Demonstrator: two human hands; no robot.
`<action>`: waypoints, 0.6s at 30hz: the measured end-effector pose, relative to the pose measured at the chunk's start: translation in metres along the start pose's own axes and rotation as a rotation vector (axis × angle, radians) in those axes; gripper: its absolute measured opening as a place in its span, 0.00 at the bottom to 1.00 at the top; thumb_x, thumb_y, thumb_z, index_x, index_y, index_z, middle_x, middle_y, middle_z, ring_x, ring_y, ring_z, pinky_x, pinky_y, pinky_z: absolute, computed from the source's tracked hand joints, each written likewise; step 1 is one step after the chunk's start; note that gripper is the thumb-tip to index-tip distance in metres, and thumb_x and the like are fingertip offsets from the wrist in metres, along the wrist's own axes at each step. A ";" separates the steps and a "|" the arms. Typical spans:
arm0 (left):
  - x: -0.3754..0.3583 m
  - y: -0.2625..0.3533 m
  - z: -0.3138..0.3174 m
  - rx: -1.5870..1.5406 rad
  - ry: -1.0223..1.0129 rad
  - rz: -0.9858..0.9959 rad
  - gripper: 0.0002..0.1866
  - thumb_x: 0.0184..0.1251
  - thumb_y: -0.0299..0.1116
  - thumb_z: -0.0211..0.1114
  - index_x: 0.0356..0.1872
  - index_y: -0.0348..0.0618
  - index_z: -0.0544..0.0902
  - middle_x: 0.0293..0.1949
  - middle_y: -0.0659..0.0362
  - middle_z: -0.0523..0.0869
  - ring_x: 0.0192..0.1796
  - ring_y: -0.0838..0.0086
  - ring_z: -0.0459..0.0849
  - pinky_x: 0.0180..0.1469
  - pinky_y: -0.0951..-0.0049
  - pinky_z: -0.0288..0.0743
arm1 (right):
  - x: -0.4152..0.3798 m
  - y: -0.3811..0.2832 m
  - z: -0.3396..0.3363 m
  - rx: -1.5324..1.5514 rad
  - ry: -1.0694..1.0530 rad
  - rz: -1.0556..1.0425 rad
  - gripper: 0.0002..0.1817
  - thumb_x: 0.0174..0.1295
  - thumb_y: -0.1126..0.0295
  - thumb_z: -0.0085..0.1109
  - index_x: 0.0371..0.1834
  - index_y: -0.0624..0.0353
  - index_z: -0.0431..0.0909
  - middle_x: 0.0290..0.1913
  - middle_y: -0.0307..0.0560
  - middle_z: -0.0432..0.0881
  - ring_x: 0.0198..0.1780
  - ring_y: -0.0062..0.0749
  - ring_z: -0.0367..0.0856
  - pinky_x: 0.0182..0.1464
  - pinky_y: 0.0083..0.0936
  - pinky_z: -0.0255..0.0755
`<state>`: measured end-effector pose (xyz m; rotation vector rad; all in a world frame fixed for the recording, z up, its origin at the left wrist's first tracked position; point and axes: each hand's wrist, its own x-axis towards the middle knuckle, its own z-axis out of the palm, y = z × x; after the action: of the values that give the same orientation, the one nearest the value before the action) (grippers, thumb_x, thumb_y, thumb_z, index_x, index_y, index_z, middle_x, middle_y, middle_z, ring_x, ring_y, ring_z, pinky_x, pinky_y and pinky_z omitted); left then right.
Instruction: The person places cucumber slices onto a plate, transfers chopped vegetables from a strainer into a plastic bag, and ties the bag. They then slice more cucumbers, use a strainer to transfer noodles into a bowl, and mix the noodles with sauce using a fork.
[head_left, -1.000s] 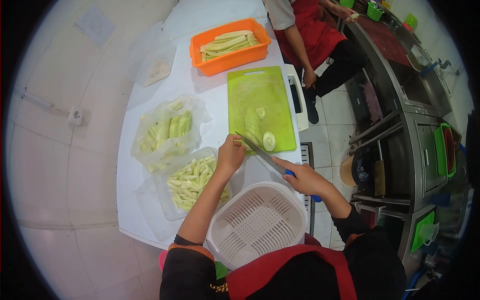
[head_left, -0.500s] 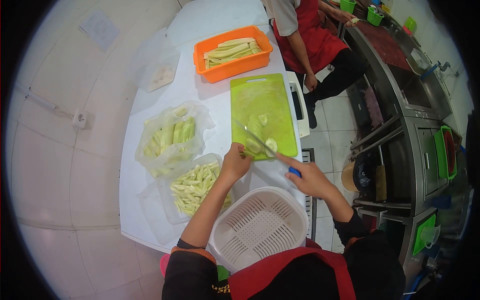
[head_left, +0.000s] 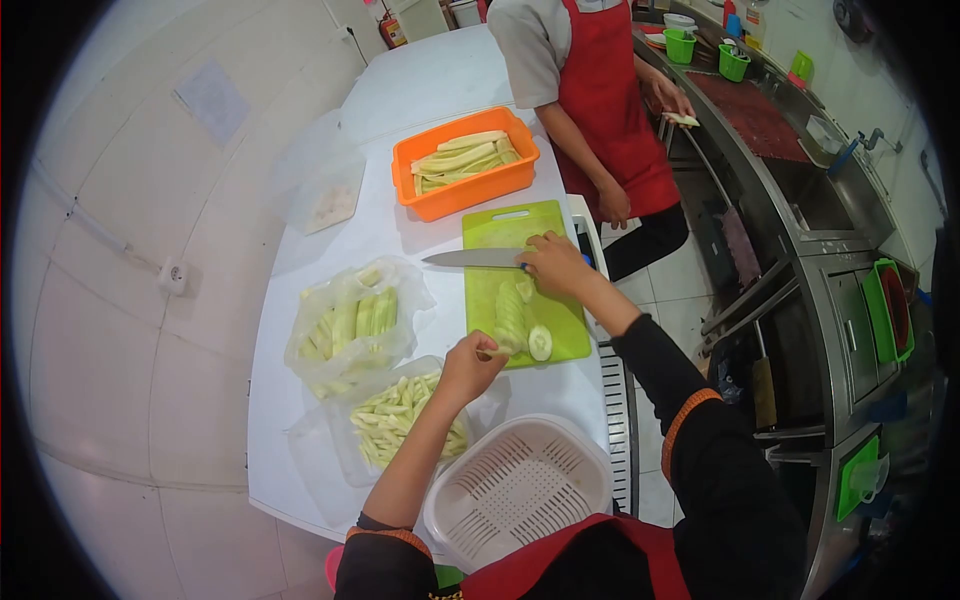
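Note:
My right hand (head_left: 553, 265) is closed on the blue handle of a knife (head_left: 470, 258). The blade lies flat across the upper part of a green cutting board (head_left: 490, 230), its tip reaching past the left edge. Below it, a row of overlapping cucumber slices (head_left: 510, 318) runs down the board, with one round slice (head_left: 540, 343) beside the row. My left hand (head_left: 474, 368) is at the board's lower left corner, fingertips pinched on a thin pale cucumber piece (head_left: 491, 352), partly hidden by the fingers.
An orange tub (head_left: 465, 188) of long peeled strips stands beyond the board. Left are a plastic bag (head_left: 350, 325) of pale green pieces and a clear container (head_left: 400, 420) of cut sticks. A white basket (head_left: 520, 480) is near me. A co-worker in a red apron (head_left: 615, 100) stands at right.
My right hand has carried the knife away from the slices to the board's upper part and turned the blade sideways. My left hand stays by the slices. The view has tilted up.

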<state>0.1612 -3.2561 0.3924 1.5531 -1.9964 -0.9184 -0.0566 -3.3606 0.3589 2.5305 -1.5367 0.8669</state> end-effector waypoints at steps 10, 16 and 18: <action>0.028 0.059 0.055 -0.029 0.071 0.627 0.31 0.43 0.28 0.70 0.52 0.37 0.69 0.42 0.50 0.77 0.44 0.57 0.76 0.47 0.64 0.70 | -0.162 -0.033 -0.031 2.166 0.076 0.915 0.12 0.60 0.71 0.50 0.47 0.60 0.71 0.41 0.48 0.76 0.40 0.31 0.77 0.41 0.25 0.76; 0.097 0.033 0.047 0.613 0.082 0.479 0.16 0.43 0.31 0.66 0.38 0.46 0.80 0.40 0.54 0.81 0.47 0.59 0.75 0.46 0.60 0.70 | -0.349 0.017 0.002 1.896 0.515 1.489 0.11 0.58 0.74 0.48 0.44 0.63 0.71 0.38 0.52 0.74 0.38 0.40 0.77 0.42 0.30 0.77; 0.113 0.027 0.040 0.756 -0.004 0.394 0.14 0.43 0.33 0.66 0.36 0.49 0.81 0.38 0.55 0.82 0.46 0.59 0.76 0.45 0.58 0.70 | -0.389 0.027 0.006 1.842 0.633 1.554 0.12 0.58 0.74 0.46 0.45 0.63 0.70 0.36 0.50 0.75 0.34 0.38 0.77 0.40 0.29 0.77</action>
<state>0.0856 -3.3517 0.3794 1.3791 -2.6903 0.0117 -0.2109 -3.0645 0.1570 0.1848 1.0152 -1.5062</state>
